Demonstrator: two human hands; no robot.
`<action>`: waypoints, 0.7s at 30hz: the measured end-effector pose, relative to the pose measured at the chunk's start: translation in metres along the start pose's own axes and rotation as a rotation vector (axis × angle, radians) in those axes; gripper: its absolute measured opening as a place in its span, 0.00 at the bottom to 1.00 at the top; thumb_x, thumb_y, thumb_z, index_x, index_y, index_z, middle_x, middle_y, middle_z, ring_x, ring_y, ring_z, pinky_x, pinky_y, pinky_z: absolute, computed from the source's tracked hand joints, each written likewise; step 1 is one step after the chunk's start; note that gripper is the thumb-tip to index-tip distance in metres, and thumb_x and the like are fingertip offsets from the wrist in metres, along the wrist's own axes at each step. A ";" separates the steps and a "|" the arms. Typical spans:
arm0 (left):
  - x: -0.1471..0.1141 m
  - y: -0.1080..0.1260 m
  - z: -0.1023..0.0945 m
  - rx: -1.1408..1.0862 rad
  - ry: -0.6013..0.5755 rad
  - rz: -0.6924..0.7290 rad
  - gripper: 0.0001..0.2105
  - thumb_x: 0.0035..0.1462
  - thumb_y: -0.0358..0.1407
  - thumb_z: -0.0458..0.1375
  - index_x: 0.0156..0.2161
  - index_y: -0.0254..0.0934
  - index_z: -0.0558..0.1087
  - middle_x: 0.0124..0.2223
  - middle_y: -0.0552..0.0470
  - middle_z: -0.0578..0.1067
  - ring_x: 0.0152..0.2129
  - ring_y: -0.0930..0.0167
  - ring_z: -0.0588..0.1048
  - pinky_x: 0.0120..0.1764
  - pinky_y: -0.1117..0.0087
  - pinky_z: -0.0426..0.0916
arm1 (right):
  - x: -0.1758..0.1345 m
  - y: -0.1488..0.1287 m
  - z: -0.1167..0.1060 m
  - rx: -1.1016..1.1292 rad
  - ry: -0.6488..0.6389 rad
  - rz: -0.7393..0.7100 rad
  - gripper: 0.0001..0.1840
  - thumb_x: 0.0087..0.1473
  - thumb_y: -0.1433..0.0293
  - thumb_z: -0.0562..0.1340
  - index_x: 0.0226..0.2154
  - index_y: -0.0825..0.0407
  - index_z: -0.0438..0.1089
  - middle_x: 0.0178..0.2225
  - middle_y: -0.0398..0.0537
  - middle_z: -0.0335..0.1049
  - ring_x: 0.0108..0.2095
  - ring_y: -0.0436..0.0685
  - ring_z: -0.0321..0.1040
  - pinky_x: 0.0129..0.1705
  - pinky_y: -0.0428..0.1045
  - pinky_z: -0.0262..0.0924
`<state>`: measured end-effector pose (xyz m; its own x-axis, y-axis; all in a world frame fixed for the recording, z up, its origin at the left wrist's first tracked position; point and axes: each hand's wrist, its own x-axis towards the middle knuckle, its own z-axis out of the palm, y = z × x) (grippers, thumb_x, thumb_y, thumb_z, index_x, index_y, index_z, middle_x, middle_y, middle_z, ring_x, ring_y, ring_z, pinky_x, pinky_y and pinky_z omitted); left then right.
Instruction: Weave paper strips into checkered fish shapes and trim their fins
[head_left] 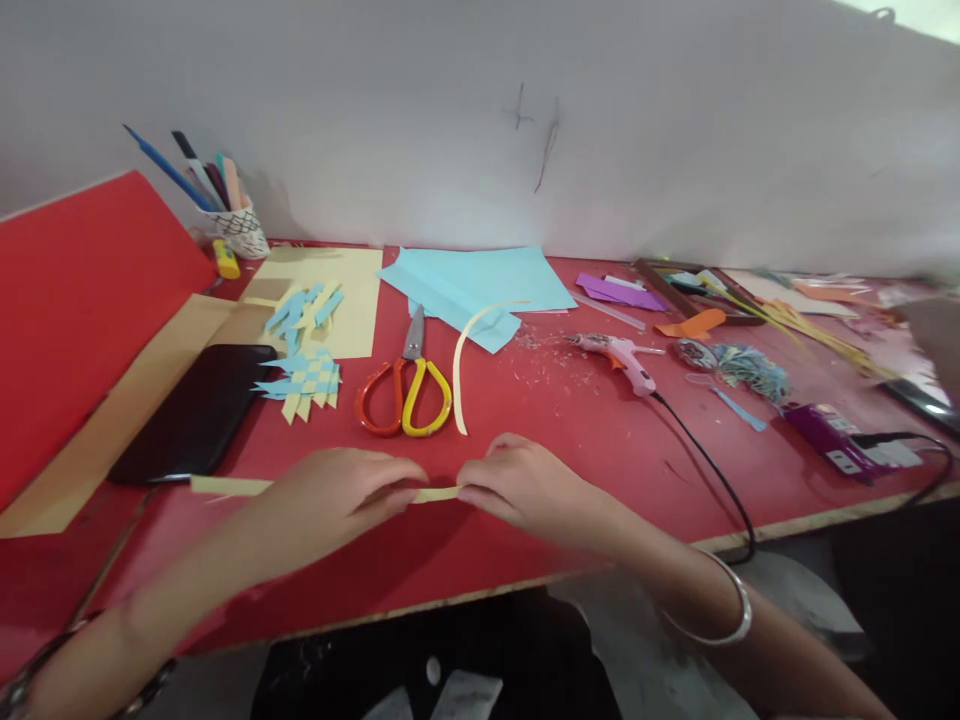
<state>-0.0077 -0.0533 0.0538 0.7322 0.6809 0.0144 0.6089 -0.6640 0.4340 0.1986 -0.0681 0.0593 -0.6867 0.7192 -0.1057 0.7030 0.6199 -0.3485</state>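
Between my two hands runs a narrow pale yellow paper strip (436, 494), its far end sticking out to the left past my wrist. My left hand (352, 495) pinches it between thumb and fingers. A short way to the right, my right hand (521, 487) pinches the same strip. Just beyond the hands lie scissors (412, 385) with one red and one yellow handle loop. Beside them a loose, curved cream paper strip (461, 370) rests on the table. A woven blue and yellow paper piece (311, 378) lies to the left of the scissors.
A black phone-like slab (199, 410) and a pen cup (244, 230) stand at the left. Blue paper sheets (487, 280) lie at the back. On the right are a pink glue gun (619, 355) with a trailing cord, a purple power strip (832, 440) and a brown tray (675, 285).
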 end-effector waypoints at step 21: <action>-0.019 -0.040 -0.002 0.559 0.364 0.315 0.16 0.55 0.26 0.42 0.19 0.38 0.61 0.15 0.59 0.63 0.13 0.75 0.57 0.23 0.71 0.52 | -0.031 0.030 -0.019 0.481 0.055 0.117 0.12 0.53 0.71 0.52 0.21 0.56 0.64 0.18 0.38 0.57 0.19 0.43 0.51 0.22 0.40 0.46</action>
<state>-0.0467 -0.0390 0.0374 0.8096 0.4272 0.4027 0.5225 -0.8370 -0.1627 0.2449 -0.0656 0.0702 -0.5884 0.7989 -0.1246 0.6005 0.3285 -0.7290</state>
